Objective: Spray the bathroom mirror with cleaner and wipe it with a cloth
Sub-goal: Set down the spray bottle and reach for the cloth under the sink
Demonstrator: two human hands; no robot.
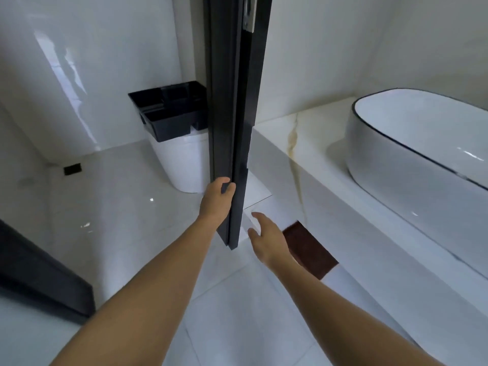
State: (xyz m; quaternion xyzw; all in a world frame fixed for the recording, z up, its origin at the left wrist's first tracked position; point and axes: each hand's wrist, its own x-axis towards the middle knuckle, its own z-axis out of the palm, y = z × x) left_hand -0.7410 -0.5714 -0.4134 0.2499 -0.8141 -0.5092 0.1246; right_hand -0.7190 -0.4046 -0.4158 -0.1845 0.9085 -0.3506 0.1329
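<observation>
No mirror, cleaner or cloth is in view; where they are cannot be told, so spraying and wiping both look not yet begun. Left hand [217,196] grips the near edge of the dark door [235,107]. Right hand [266,237], fingers loosely spread, holds nothing, near the counter [311,143] carrying the basin [412,143].

A dark door [232,122] stands edge-on in the middle of the view, with a metal latch plate [249,14] near its top. Behind it to the left, a black compartmented caddy [169,112] sits on a white toilet [182,162]. A small dark floor drain [72,169] lies near the wall. At right, a white oval basin [422,151] with a black rim rests on a marble-veined counter [295,143]. A reddish-brown mat [309,249] lies on the pale tiled floor [118,220].
</observation>
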